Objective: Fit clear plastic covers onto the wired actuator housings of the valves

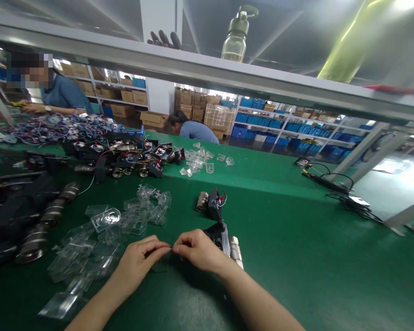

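My left hand (140, 258) and my right hand (197, 249) meet low in the middle of the view, fingertips almost touching. Both are closed in a pinch on a very thin yellow strand that looks like a wire (171, 249); little of it shows. Just beyond my right hand lies a black-and-grey housing with a metal valve body (235, 250), partly covered by that hand. Farther back sits a second black housing (214, 204) with a metal fitting and short red and white wires. Clear plastic covers (105, 219) lie in a loose heap left of my left hand.
Metal valves with black housings (51, 211) crowd the left of the green table (296, 257). Behind them are tangled wired parts (65, 126) and more clear pieces (198, 158). Black cables (331, 184) lie at right. A shelf (207, 66) with a bottle (235, 39) crosses overhead. Two people are beyond.
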`<state>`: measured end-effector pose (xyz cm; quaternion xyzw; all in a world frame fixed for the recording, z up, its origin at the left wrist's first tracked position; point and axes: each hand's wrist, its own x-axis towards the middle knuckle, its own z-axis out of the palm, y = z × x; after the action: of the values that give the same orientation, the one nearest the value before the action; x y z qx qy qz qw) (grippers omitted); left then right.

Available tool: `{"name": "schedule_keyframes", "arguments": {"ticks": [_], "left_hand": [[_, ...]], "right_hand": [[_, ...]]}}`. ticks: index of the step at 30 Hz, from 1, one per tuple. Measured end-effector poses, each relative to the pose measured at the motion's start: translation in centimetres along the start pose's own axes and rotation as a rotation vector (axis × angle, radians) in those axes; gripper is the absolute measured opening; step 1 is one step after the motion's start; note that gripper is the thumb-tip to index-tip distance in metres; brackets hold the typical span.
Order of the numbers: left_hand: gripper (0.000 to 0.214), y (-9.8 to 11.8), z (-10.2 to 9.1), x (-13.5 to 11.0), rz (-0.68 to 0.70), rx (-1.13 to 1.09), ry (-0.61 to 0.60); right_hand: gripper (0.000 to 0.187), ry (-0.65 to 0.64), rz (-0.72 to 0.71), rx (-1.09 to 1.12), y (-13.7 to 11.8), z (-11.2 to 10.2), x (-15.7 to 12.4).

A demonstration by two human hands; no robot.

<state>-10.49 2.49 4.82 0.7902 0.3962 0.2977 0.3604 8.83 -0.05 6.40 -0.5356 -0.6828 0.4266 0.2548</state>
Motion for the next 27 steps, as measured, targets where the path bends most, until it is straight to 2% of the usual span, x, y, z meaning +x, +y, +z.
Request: {"name": "schedule_keyframes", "arguments": {"ticks": [6,11,14,18,22,27], "left_hand": [[0.031,0.5,-0.4,0.3,-0.324,-0.125,-0.162],[0.042,1.2,-0.2,0.3,-0.548,-0.308,-0.16],[0.047,1.9,-0.2,0.2,-0.603,-0.393,-0.148],[0.047,2.2,-0.1,-0.2,-0.61,-0.524,-0.114],[0.047,2.0,0.2,-0.5,-0.629,-0.61,-0.105],[0.049,2.4,0.7,-0.5,-0.682,-0.602,-0.095]], "right_hand": [[0.01,0.036,-0.274,-0.347,-0.1,0.2,-0.6],[0.009,0.108,-0.49,-0.581,0.3,0.5,-0.9],[0.015,0.182,-0.537,-0.661,0.5,0.7,-1.0],[0.023,0.274,-0.557,-0.709,0.9,1.2,-1.1],[0.023,0.303,-0.636,-0.749,1.5,1.7,-1.2],[0.021,0.377,-0.746,-0.763,1.9,2.0,-1.4]]}}
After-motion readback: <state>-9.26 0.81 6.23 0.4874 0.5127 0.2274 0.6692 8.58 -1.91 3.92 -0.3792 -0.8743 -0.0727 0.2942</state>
